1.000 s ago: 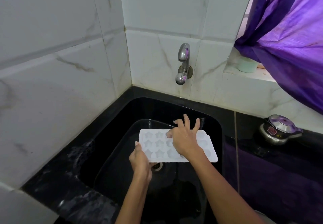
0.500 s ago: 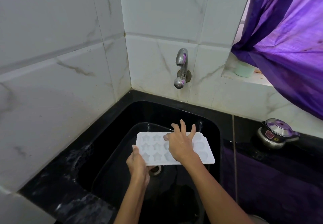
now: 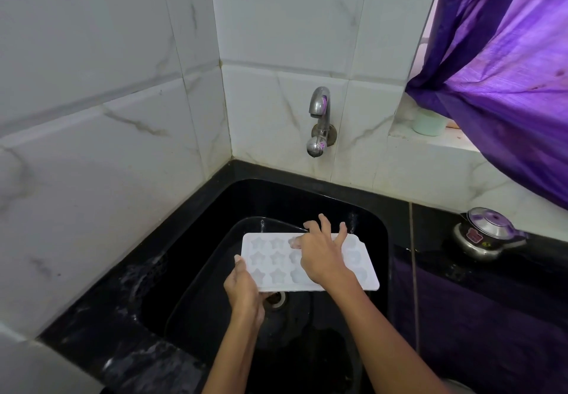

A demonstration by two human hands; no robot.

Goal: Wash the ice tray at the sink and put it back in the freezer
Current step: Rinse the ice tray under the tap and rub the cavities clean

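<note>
Since the last frame little has shifted: I see the ice tray point(image 3: 310, 263) still held level over the black sink point(image 3: 196, 270), below the tap point(image 3: 319, 120). My left hand point(image 3: 244, 289) grips its near-left corner, thumb on top. My right hand point(image 3: 322, 253) lies open, fingers spread, pressing into the moulds

Two bare forearms, no sleeves, left hand point(image 3: 242, 289) and right hand point(image 3: 322, 258) ungloved, without rings
</note>
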